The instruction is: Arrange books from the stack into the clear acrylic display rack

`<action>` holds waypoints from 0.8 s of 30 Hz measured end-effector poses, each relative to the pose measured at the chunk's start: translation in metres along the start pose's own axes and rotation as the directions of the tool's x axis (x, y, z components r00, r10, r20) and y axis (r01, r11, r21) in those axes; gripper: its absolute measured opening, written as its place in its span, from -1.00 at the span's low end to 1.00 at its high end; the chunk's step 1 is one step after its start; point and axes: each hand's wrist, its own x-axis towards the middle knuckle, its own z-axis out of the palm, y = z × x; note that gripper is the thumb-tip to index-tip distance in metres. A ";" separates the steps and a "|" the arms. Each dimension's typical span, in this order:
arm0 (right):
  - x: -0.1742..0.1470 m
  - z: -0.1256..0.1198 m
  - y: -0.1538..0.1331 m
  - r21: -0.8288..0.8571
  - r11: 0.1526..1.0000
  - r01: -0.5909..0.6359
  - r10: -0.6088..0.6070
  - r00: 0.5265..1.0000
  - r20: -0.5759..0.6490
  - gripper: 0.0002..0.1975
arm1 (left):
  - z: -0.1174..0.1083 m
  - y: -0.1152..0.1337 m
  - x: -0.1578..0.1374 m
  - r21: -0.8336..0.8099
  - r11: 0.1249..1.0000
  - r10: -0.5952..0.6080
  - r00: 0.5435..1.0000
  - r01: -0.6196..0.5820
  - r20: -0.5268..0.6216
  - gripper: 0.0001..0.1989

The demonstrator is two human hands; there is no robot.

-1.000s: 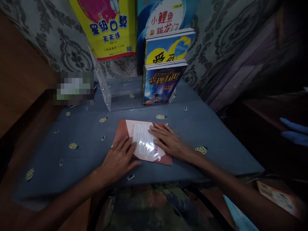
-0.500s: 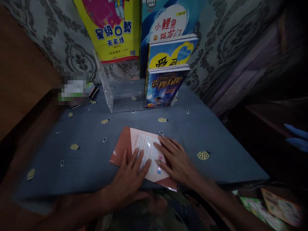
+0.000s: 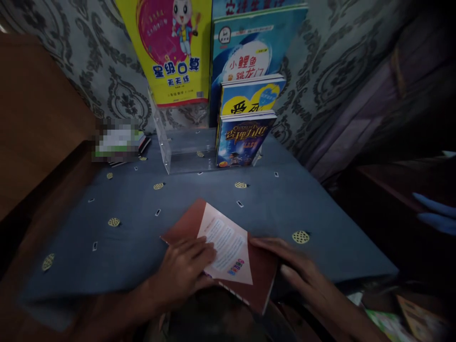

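Observation:
A thin reddish-brown book (image 3: 228, 251) with a pale printed panel lies at an angle at the table's front, its near corner past the edge. My left hand (image 3: 183, 266) grips its near left side, fingers curled over the cover and the thumb low by the near edge. At the book's right side is my right hand (image 3: 299, 266). Its fingers are stretched out, with the tips touching the book's edge and the thumb held apart from them.
Behind the book, a clear acrylic stand (image 3: 167, 159) holds a yellow workbook (image 3: 178, 90), a teal book (image 3: 245, 42) and smaller books (image 3: 242, 142). A small pile of books (image 3: 119, 142) sits at the back left. More booklets (image 3: 392, 320) lie below, lower right.
The book has turned clockwise and its right side has come nearer to me. My left fingers have curled onto it. My right hand has slid off the cover to its right edge.

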 end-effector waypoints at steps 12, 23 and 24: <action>0.048 0.015 -0.003 0.396 0.901 -0.177 0.198 0.980 -0.012 -0.50 | -0.048 -0.007 0.033 -0.657 0.645 -0.559 0.827 0.389 -0.060 -0.50; 0.127 0.025 -0.024 0.467 0.884 -0.015 0.119 0.974 -0.193 -0.67 | -0.042 -0.060 0.069 -0.887 0.399 -0.791 0.577 0.231 -0.205 -0.57; 0.131 0.027 -0.024 0.487 0.873 -0.035 0.136 0.975 -0.174 -0.66 | -0.038 -0.066 0.069 -0.881 0.396 -0.790 0.585 0.260 -0.183 -0.53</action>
